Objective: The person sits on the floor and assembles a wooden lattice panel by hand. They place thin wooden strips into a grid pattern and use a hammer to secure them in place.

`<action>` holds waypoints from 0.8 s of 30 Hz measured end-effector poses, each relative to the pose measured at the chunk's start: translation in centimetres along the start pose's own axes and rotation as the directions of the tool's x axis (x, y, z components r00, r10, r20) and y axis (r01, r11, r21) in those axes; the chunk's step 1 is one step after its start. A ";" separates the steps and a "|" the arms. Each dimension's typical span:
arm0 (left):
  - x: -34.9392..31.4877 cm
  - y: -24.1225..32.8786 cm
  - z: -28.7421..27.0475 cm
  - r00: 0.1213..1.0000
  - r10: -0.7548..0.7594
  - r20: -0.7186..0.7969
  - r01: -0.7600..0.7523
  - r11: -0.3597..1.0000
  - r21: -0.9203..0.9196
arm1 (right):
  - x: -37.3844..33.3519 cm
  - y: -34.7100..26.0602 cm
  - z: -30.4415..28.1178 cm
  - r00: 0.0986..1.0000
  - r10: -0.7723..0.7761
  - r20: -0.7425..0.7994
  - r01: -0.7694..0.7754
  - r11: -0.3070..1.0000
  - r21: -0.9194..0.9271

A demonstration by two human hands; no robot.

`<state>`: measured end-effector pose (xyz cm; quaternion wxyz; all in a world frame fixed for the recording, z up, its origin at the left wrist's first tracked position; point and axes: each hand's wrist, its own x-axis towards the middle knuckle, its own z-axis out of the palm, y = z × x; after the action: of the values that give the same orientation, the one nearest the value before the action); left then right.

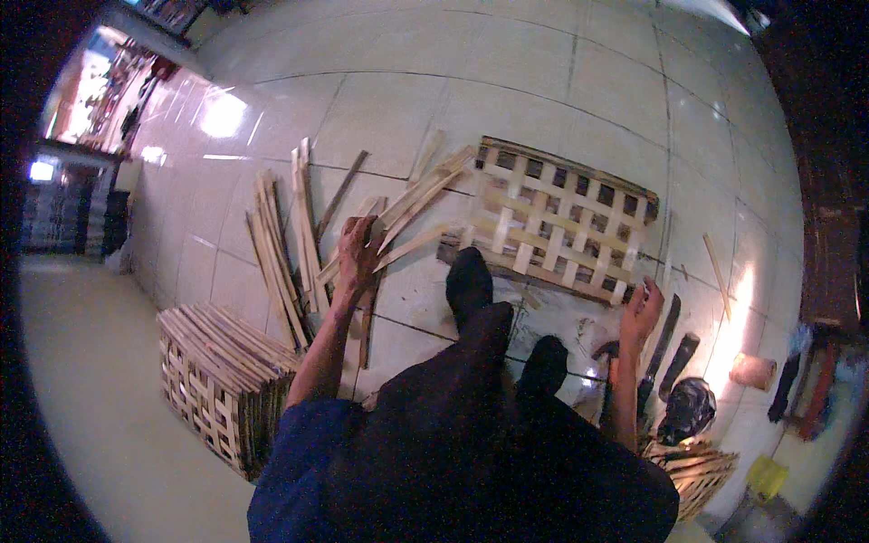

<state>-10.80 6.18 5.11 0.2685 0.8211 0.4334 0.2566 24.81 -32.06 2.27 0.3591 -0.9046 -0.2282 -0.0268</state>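
Observation:
My left hand is closed around pale bamboo strips, whose far ends reach up and right toward a woven lattice panel. The panel lies flat on the floor ahead of my feet, with darker strips along its far and near edges. At its near right corner is my right hand, fingers curled together. Whatever it may hold is too small to make out. More loose strips fan out on the floor left of my left hand.
A stack of woven lattice panels stands at lower left. Beside my right forearm lie a long dark blade, a dark-handled tool and a black plastic bundle. Farther right are a short round block and a yellow object.

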 end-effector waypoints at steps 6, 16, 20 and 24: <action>0.9 11.2 2.5 0.893 0.241 0.380 -0.207 0.970 -0.130 | 0.3 -6.1 2.4 0.932 0.223 0.285 -0.346 0.779 0.523; 1.1 17.2 6.8 0.779 0.332 0.532 -0.234 0.941 -0.244 | 0.1 -7.1 0.6 0.790 0.429 0.439 -0.586 0.313 0.748; 1.4 16.5 7.9 0.769 0.152 0.621 0.000 0.971 -0.238 | 0.4 -8.8 -0.3 0.759 0.389 0.522 -0.585 0.054 0.810; 1.8 17.3 9.3 0.764 0.215 0.608 0.006 0.941 -0.340 | 1.0 -5.4 0.1 0.798 0.462 0.387 -0.564 0.344 0.751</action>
<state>6.06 -2.62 10.23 0.5145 0.8271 0.2217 0.0449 23.38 -28.09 5.87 0.7236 -0.6409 0.0652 0.2479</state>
